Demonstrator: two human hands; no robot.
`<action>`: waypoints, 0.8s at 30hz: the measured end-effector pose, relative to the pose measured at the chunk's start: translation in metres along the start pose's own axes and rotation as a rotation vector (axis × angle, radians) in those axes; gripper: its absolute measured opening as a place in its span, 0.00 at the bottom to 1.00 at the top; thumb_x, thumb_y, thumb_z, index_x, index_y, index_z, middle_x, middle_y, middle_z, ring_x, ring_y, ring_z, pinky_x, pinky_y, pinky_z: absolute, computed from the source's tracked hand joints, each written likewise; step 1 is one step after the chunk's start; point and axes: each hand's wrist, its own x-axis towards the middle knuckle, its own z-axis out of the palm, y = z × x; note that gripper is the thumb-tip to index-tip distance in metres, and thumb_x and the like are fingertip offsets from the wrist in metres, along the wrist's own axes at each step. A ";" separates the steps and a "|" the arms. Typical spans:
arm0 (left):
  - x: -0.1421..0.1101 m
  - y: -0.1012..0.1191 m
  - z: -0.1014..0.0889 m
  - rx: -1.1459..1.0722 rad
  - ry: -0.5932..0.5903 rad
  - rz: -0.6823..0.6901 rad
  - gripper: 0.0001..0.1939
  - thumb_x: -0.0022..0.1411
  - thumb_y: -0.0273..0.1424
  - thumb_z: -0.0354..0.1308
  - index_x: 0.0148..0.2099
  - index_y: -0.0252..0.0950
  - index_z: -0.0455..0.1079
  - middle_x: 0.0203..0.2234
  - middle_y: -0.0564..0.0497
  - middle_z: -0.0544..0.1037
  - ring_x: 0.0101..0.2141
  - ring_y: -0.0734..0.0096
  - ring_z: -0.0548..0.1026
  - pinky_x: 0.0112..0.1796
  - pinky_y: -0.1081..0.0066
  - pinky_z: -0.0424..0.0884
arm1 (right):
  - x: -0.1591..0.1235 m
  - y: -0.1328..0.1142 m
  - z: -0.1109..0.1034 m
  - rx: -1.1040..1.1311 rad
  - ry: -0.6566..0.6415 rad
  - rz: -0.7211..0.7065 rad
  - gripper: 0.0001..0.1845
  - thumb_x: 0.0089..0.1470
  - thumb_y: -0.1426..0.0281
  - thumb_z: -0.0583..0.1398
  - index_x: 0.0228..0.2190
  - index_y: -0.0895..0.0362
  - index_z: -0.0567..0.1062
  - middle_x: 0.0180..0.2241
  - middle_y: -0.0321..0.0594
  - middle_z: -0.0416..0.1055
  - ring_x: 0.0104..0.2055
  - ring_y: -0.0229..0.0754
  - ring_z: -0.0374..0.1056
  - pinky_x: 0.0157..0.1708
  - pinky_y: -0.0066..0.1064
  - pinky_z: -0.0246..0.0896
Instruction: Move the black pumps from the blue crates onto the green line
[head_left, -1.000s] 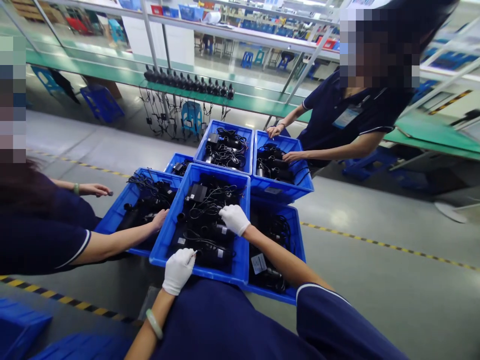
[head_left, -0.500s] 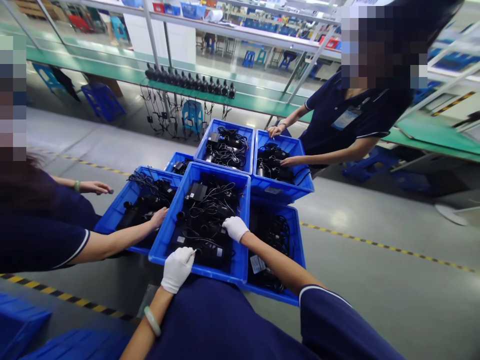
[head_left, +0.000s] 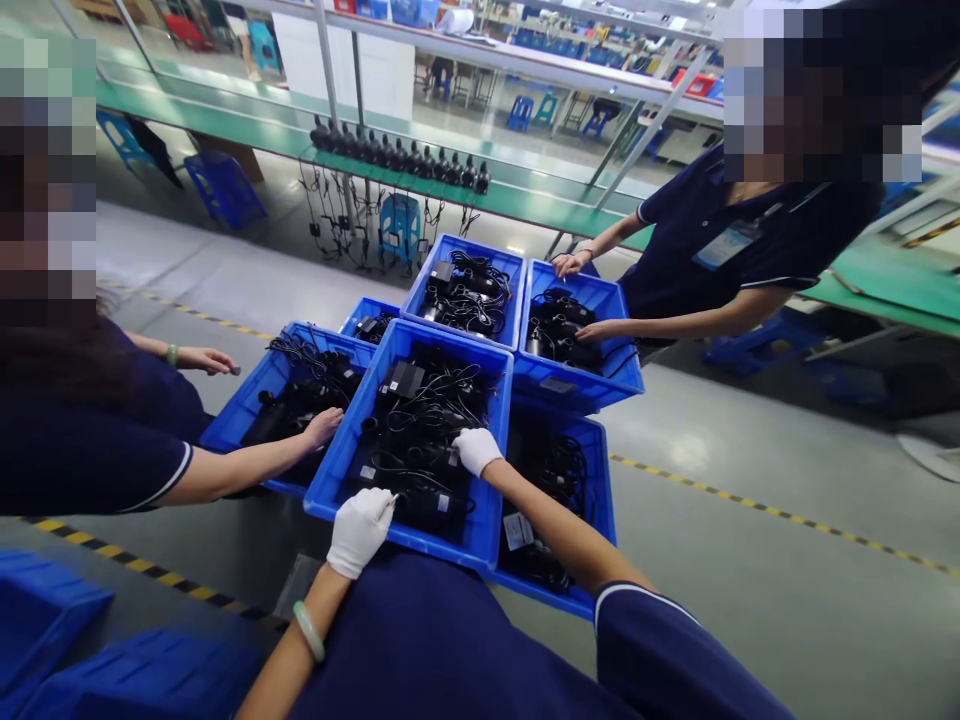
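A blue plastic crate [head_left: 318, 484] in front of me holds several black cylindrical devices with cables and a black box-shaped adapter [head_left: 402, 381]. My left hand [head_left: 360, 532], in a white glove, is closed at the crate's near left corner. Its fingertips pinch something small and light-coloured, too small to name, beside the end of a black device [head_left: 426, 503] with a white label. My right hand [head_left: 477, 453], also gloved, reaches over the crate's right side. Its fingers are curled down among the devices and cables, and what they grip is hidden.
More blue crates of black devices surround mine: one behind [head_left: 517, 300], one lower right [head_left: 609, 520]. Co-workers' hands reach into the left crate [head_left: 225, 432] and right crate [head_left: 600, 385]. Black units line a green bench [head_left: 555, 203]. Blue crates [head_left: 52, 620] lie lower left.
The whole view has shifted, so the crates and bench appear slightly further right. Both my hands keep nearly the same places at the crate.
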 end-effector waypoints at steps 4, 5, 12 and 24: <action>0.000 0.000 0.000 0.005 0.010 0.006 0.13 0.65 0.32 0.46 0.32 0.38 0.69 0.25 0.50 0.73 0.27 0.69 0.68 0.28 0.70 0.59 | 0.000 0.002 0.004 0.045 -0.034 -0.044 0.15 0.56 0.72 0.53 0.39 0.52 0.78 0.39 0.42 0.74 0.39 0.43 0.69 0.37 0.30 0.60; 0.000 0.000 0.000 0.005 0.012 0.007 0.13 0.65 0.32 0.46 0.32 0.38 0.69 0.25 0.50 0.73 0.27 0.69 0.68 0.28 0.70 0.59 | 0.000 0.002 0.005 0.051 -0.038 -0.049 0.15 0.56 0.71 0.53 0.39 0.51 0.78 0.39 0.42 0.74 0.39 0.42 0.69 0.37 0.29 0.60; 0.001 0.001 -0.001 0.005 0.008 -0.003 0.14 0.65 0.33 0.46 0.31 0.37 0.69 0.24 0.50 0.72 0.25 0.70 0.67 0.27 0.70 0.57 | 0.004 0.003 0.007 0.063 -0.057 -0.067 0.15 0.56 0.68 0.53 0.40 0.53 0.77 0.40 0.44 0.74 0.39 0.43 0.70 0.38 0.30 0.61; 0.001 0.001 -0.001 -0.005 0.002 0.002 0.14 0.65 0.32 0.45 0.31 0.37 0.69 0.24 0.52 0.72 0.27 0.69 0.67 0.28 0.70 0.57 | 0.007 0.001 0.010 0.047 -0.078 -0.078 0.14 0.55 0.70 0.53 0.39 0.56 0.77 0.39 0.45 0.74 0.40 0.45 0.70 0.38 0.30 0.61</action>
